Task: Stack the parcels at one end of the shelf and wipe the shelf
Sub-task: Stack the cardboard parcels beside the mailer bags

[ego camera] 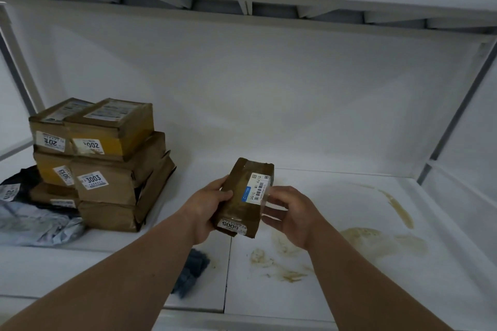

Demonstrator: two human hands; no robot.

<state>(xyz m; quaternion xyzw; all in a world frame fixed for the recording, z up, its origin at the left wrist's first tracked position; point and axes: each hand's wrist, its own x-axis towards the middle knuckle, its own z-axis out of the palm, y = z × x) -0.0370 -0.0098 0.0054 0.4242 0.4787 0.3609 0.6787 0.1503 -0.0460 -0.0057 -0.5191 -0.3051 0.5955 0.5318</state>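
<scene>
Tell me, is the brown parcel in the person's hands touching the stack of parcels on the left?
Apart. The head view shows the held parcel raised in both hands, with bare white shelf plainly visible between it and the stack.

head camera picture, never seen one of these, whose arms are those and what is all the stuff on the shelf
There is one picture, taken by a wide-angle camera worn on a person's head, looking forward and down. The two bare arms are that person's own.

The left hand and right hand together hold a small brown parcel above a white shelf; the left hand's grip wraps one side, the right hand's fingers touch the other.

At the left end sits a stack of brown parcels, with soft grey and dark mail bags beside it. A blue-grey cloth lies near the front edge, partly under the left arm. Yellowish stains mark the shelf on the right, not yet wiped.
</scene>
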